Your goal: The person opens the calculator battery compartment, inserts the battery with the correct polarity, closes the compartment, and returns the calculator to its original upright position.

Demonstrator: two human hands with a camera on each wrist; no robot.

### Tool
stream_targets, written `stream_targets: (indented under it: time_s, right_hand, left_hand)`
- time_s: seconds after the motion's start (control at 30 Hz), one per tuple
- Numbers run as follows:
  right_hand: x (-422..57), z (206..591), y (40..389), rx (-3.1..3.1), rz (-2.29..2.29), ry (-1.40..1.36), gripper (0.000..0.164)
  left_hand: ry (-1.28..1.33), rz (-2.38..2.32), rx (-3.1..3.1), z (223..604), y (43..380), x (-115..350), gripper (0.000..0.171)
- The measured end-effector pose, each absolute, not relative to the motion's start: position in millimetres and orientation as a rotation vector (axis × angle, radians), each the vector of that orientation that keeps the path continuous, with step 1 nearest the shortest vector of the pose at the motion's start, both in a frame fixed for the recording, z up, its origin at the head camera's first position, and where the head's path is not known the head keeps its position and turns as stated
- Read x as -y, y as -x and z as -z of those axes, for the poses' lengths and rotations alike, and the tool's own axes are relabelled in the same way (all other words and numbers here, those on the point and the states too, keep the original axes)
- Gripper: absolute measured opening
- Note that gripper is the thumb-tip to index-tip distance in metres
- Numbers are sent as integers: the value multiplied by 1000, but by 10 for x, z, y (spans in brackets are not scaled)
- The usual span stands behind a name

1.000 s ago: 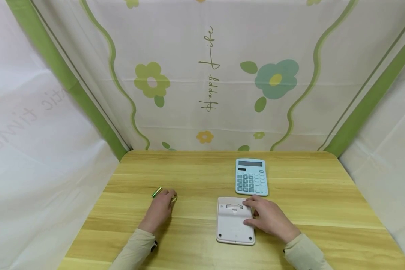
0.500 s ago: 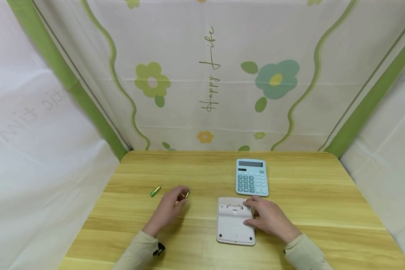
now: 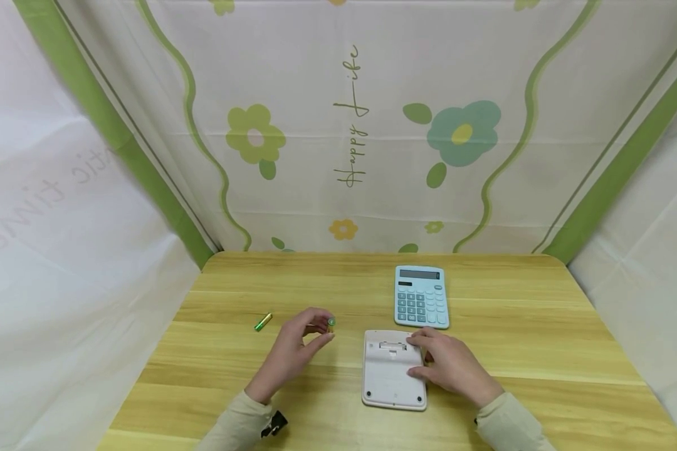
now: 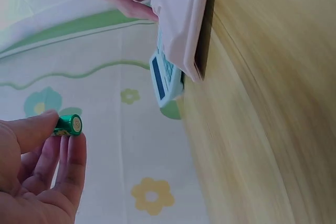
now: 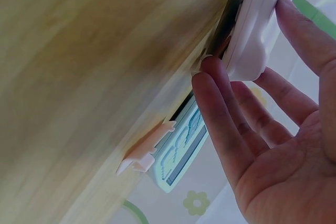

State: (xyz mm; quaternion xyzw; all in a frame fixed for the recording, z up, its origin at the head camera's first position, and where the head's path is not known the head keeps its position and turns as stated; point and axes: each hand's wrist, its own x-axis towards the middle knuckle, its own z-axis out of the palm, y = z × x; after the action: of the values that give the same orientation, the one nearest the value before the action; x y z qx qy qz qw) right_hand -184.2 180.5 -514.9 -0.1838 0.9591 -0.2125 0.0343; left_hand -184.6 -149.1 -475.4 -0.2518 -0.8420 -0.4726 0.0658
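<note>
My left hand is raised over the table, pinching a small green-and-gold battery between thumb and fingertips. The battery's flat end faces out in the left wrist view. To its right a pale pink calculator lies face down, its battery compartment uncovered near the far edge. My right hand grips that calculator's right side, thumb on the back and fingertips by the lower edge. A second green-and-gold battery lies on the table to the left.
Just beyond the pink calculator, a light blue calculator lies face up on the wooden table. A small pink plastic cover rests on the tabletop by my right fingers. A floral curtain hangs behind the table.
My left hand has lifted a battery off the table and carried it rightward toward the pink calculator, turning it more upright. The right hand keeps its place on the calculator.
</note>
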Motion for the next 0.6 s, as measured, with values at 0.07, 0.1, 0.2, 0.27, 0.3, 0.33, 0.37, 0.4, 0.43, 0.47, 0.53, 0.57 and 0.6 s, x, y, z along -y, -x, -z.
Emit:
stream_targets:
  time_s: [0.07, 0.1, 0.2, 0.27, 0.3, 0.33, 0.37, 0.4, 0.43, 0.47, 0.53, 0.57, 0.6]
  right_hand:
    - [-1806, 5149, 1843, -2951, 652, 572, 58]
    - [-1805, 5148, 1843, -2951, 651, 574, 58]
    - [-1807, 5153, 1845, -2950, 652, 571, 57]
    - [-1807, 5156, 1847, -2950, 650, 570, 57]
    - [-1807, 5158, 1847, -2950, 649, 570, 57]
    - [-1808, 5159, 1848, -2949, 649, 571, 57]
    - [-1809, 5161, 1849, -2948, 649, 571, 57]
    - [-1811, 5163, 1850, -2950, 646, 571, 58]
    - [-1813, 5163, 1851, -2949, 646, 571, 58]
    - [-1816, 5164, 1852, -2950, 647, 571, 58]
    - [-1818, 5163, 1856, -2950, 645, 569, 58]
    - [-1817, 5163, 1858, -2950, 643, 569, 59]
    - [-1816, 5164, 1860, -2950, 640, 567, 59]
  left_hand:
    - [777, 1426, 2515, 4749, 1837, 1480, 26]
    - [780, 1419, 2508, 4747, 1832, 1476, 26]
    - [787, 1385, 2497, 4736, 1825, 1461, 24]
    - [786, 1359, 2499, 4729, 1819, 1454, 24]
    - [783, 1353, 2503, 4726, 1815, 1452, 23]
    - [786, 1347, 2502, 4724, 1813, 1450, 22]
    - [789, 1343, 2503, 4724, 1812, 1448, 22]
    - [789, 1344, 2505, 4724, 1811, 1444, 22]
    - [791, 1352, 2504, 4724, 1812, 1440, 21]
    - [792, 1364, 2501, 4727, 1815, 1435, 21]
    - [776, 1412, 2501, 4731, 1817, 1429, 20]
    - [759, 1448, 2504, 4736, 1817, 1430, 21]
    - [741, 1496, 2507, 4743, 1818, 1432, 21]
